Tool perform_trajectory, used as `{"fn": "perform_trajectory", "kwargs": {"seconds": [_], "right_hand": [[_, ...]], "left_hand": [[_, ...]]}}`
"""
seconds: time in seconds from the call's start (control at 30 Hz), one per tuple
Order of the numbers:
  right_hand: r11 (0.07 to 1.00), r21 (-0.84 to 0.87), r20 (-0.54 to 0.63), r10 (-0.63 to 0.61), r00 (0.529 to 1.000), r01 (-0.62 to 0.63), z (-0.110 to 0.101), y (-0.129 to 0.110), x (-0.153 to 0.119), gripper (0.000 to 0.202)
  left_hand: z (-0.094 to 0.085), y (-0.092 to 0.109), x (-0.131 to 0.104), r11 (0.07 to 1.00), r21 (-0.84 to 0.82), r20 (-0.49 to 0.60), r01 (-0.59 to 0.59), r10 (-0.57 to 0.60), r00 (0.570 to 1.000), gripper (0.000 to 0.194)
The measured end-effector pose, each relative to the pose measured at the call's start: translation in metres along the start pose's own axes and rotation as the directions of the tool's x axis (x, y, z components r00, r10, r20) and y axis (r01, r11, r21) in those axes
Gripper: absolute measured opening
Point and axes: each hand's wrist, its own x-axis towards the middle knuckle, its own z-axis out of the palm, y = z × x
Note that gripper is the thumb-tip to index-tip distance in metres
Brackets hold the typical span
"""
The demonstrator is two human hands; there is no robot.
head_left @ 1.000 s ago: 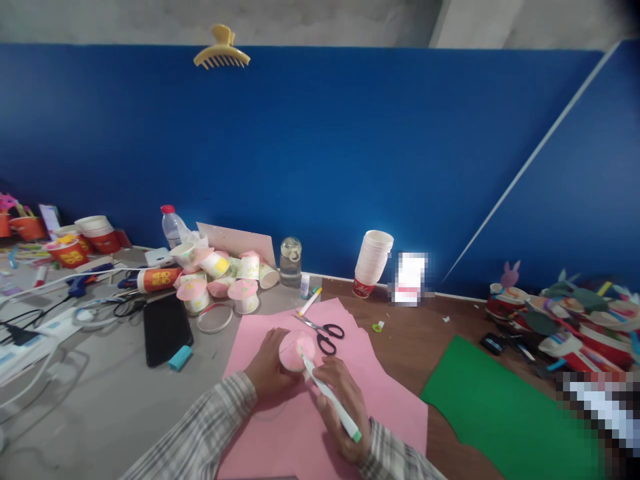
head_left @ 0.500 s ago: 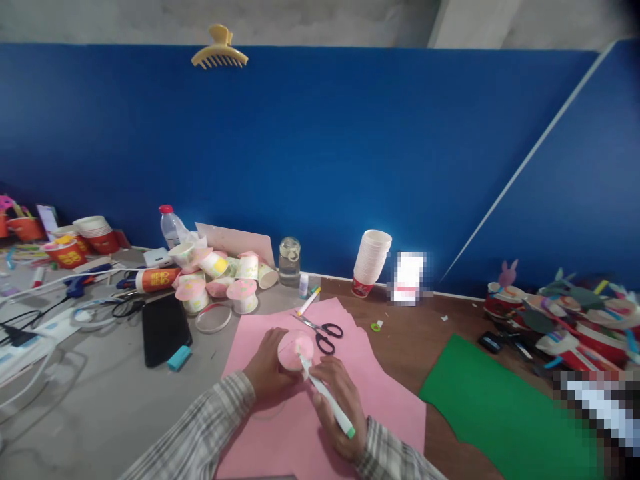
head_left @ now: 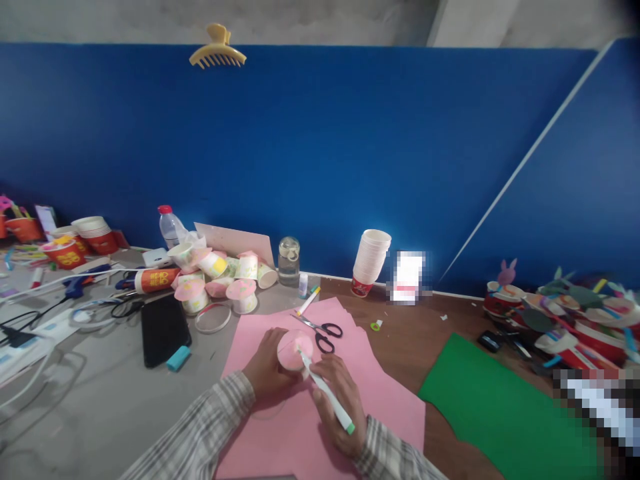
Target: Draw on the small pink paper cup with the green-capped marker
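My left hand [head_left: 273, 370] is closed around a paper cup topped with a round pink paper disc [head_left: 294, 349]. In my right hand [head_left: 340, 400] is a white marker [head_left: 331, 399] with a green end, held like a pen. Its tip touches the pink disc or lies just over it; light marks show there. Both hands are above a large sheet of pink paper [head_left: 385, 403]. Just beyond them, scissors [head_left: 320, 331] with black handles lie partly opened on the pink sheet. A white marker with a yellow end [head_left: 308, 301] rests at the sheet's far edge.
To the left are several pink-topped paper cups [head_left: 242, 293], a black phone [head_left: 165, 330], a turquoise marker cap [head_left: 179, 358] and cables. A glass jar [head_left: 289, 261] and stacked cups [head_left: 371, 260] stand by the blue partition [head_left: 320, 147]. Green paper [head_left: 505, 407] and cup crafts [head_left: 580, 320] are at right.
The marker has shifted slightly up and to the left on the pink disc. My left hand and the cup stay nearly still.
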Motion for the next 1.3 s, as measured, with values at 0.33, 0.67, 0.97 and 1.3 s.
{"fn": "perform_trajectory", "kwargs": {"seconds": [0.33, 0.67, 0.97, 1.3], "right_hand": [[0.999, -0.045, -0.006, -0.029, 1.0, 0.029, -0.0001, -0.0008, 0.0007, 0.031], [0.999, -0.032, -0.028, -0.036, 0.999, 0.035, -0.0012, 0.0, -0.0012, 0.03], [0.998, -0.032, 0.006, -0.057, 0.998, 0.057, -0.001, -0.0022, -0.0008, 0.034], [0.997, -0.034, 0.052, -0.068, 0.996, 0.07, 0.0, -0.0013, 0.0013, 0.04]], "left_hand": [[-0.0004, -0.0005, 0.0005, 1.0, -0.012, 0.011, 0.007, -0.007, 1.0, 0.049], [-0.0025, -0.0001, 0.0013, 1.0, -0.008, 0.03, -0.005, 0.005, 1.0, 0.049], [-0.0001, -0.0056, 0.0006, 0.999, -0.033, 0.035, 0.021, -0.019, 0.999, 0.052], [-0.0019, 0.0019, 0.0003, 1.0, -0.008, 0.034, 0.007, -0.006, 0.999, 0.048]]}}
